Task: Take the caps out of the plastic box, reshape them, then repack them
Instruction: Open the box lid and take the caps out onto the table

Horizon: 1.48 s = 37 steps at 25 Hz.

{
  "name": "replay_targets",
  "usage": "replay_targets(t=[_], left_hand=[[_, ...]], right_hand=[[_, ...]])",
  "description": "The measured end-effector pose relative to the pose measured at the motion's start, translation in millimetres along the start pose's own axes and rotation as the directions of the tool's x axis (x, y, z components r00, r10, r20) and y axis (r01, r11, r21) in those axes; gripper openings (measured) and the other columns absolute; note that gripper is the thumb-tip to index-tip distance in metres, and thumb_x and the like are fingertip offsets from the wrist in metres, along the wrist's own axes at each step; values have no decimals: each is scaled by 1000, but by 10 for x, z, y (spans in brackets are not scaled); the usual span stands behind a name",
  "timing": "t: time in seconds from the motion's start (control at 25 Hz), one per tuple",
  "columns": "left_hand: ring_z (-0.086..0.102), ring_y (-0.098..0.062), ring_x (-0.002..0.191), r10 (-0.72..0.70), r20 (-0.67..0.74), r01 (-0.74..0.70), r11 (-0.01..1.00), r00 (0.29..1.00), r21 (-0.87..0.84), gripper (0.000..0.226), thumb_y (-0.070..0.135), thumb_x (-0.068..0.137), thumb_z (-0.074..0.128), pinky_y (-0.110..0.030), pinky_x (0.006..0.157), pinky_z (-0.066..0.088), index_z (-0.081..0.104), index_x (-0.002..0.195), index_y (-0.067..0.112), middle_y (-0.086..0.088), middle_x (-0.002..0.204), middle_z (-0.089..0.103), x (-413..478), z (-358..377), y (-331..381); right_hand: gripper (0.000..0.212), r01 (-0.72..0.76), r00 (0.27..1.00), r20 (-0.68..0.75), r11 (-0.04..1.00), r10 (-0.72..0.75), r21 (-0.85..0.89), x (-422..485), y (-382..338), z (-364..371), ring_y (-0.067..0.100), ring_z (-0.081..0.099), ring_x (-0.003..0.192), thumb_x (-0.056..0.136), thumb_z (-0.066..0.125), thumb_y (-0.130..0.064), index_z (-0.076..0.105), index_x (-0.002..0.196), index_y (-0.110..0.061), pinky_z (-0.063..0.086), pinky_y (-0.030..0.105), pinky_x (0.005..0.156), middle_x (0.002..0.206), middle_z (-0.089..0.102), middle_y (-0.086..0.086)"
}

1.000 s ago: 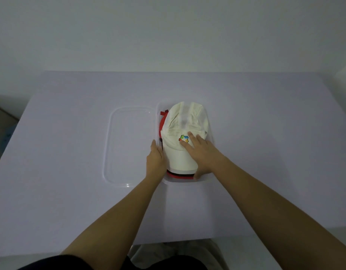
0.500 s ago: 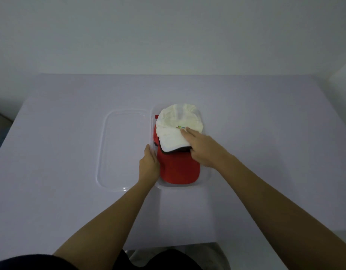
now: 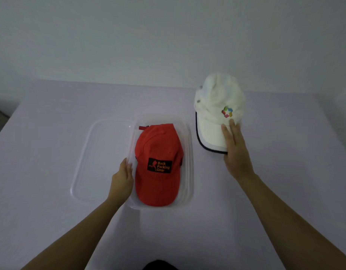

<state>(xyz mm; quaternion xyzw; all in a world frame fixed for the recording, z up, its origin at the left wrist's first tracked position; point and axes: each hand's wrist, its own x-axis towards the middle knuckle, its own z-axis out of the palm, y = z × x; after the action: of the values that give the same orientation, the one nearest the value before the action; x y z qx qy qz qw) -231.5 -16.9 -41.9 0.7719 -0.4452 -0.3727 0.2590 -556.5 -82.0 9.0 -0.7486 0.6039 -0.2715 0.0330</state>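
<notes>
- Position of items: white cap (image 3: 217, 106) is out of the plastic box (image 3: 188, 152) and sits to the box's right, over the table (image 3: 51, 152); whether it rests on the surface or is held just above it cannot be told. Red cap (image 3: 158, 164) lies inside the box, brim toward the person. A clear lid (image 3: 102, 158) lies flat on the table, touching the box's left side.
- Right hand (image 3: 236, 152): closed on the white cap's brim, fingers flat on top near the logo; thumb is hidden, presumably under the brim.
- Left hand (image 3: 122, 178): rests against the left wall of the box, fingers loosely extended, holding nothing; it appears to steady the box.
- Handling, white cap: judged light and soft. Crown panels look creased and partly collapsed, so they will yield to finger pressure. Brim is the stiff part and the sound place to hold.
- Handling, red cap: crown appears flattened. Take it by the brim edge at the near end of the box; fabric should not slip.
- Box: thin clear plastic, likely light and prone to sliding when a cap is lifted; keep one hand on its wall.
</notes>
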Motion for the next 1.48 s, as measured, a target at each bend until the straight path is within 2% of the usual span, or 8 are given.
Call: replay_targets(t=[0.16,0.52,0.68,0.8,1.0,1.2,1.36,1.48], left_hand=[[56,-31,120,4,-13,-4,1000,1000,-7,47,30,101,27,-42,103,42,29,144,10,-15,132,57,8,23,19],[58,-28,117,18,-31,-17,999,999,27,46,27,101,28,-40,103,44,29,144,10,-12,130,59,37,40,-14],[59,-28,116,14,-35,-13,999,999,30,46,30,101,27,-38,101,44,30,144,12,-12,129,60,20,22,3],[60,-31,114,11,-28,-10,999,1000,40,47,32,101,27,-38,99,45,30,144,13,-14,128,61,19,-6,-8],[59,-37,112,15,-5,-15,999,1000,43,48,31,101,26,-40,97,44,27,145,11,-20,125,61,12,-33,37],[59,-37,113,29,15,-29,999,999,15,49,32,101,25,-40,96,44,26,146,10,-21,126,60,-10,-48,44],[54,-39,118,-3,79,1,1000,997,24,51,33,101,25,-42,100,41,24,146,10,-24,132,54,8,-82,45],[40,-36,133,-34,165,36,999,986,-8,53,36,101,22,-40,109,31,21,148,10,-19,146,40,-11,-173,133]], right_hand=[[83,10,958,286,992,27,-127,-85,499,372,49,30,134,64,38,27,37,140,-8,50,53,87,150,32,20],[90,-16,781,613,985,121,-174,653,725,653,35,-3,145,81,60,5,4,149,-14,31,49,110,158,-15,9],[69,46,897,426,984,-117,174,531,-209,476,28,35,134,72,49,8,41,138,-10,37,37,107,149,32,12],[52,316,831,366,897,-419,308,-35,-855,486,27,48,120,72,51,-10,54,124,-13,45,40,99,133,49,11],[119,358,556,795,933,-242,34,-298,-1102,682,28,-26,141,67,73,-47,-11,148,-23,2,50,114,153,-30,8],[127,416,570,805,903,-163,-111,-298,-1272,734,39,-22,141,67,78,-37,-19,146,-16,15,56,115,152,-29,20],[109,144,582,808,990,-88,4,-293,-1392,645,37,-22,141,77,65,-13,-19,146,-16,40,47,105,154,-28,11],[87,-8,677,735,997,-49,74,-257,-1460,483,36,-4,145,84,47,3,-10,148,-13,24,44,115,158,-15,8]])
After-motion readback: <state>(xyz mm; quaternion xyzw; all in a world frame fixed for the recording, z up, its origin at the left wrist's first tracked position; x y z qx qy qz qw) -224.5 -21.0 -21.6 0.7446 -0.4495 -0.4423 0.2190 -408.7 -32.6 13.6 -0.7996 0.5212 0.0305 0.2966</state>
